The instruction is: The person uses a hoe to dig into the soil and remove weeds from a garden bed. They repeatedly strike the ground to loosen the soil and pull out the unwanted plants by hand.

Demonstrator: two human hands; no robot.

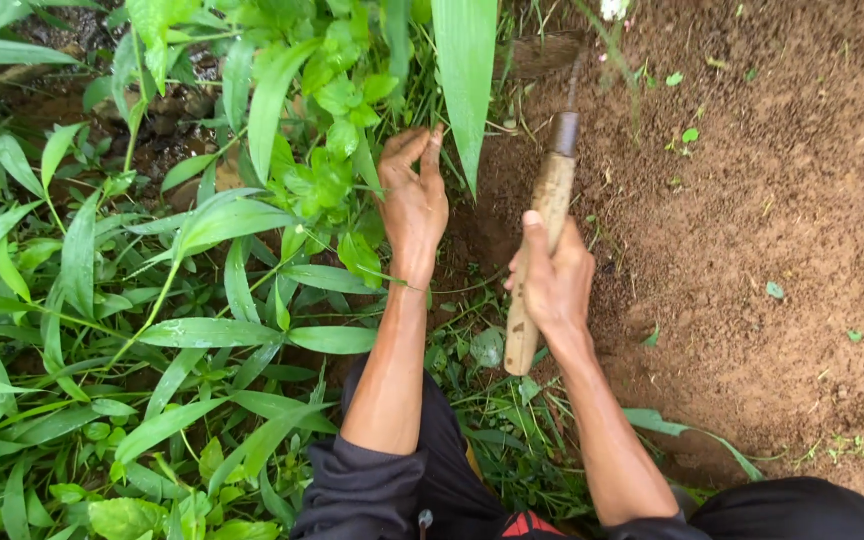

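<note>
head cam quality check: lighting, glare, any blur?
Head view: soft, even daylight, no hard shadows; faint sheen on the wet leaves; left hand and right hand sharp; the wooden-handled tool blurs toward its blade end by the bare soil.

Right hand (552,285) gripping wooden-handled tool (542,250), left hand (414,205) among weeds (202,300)

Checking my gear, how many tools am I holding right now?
1: a wooden-handled tool, held in the right hand over bare soil. The left hand is open among the weeds. Leaves could hide others.
</note>
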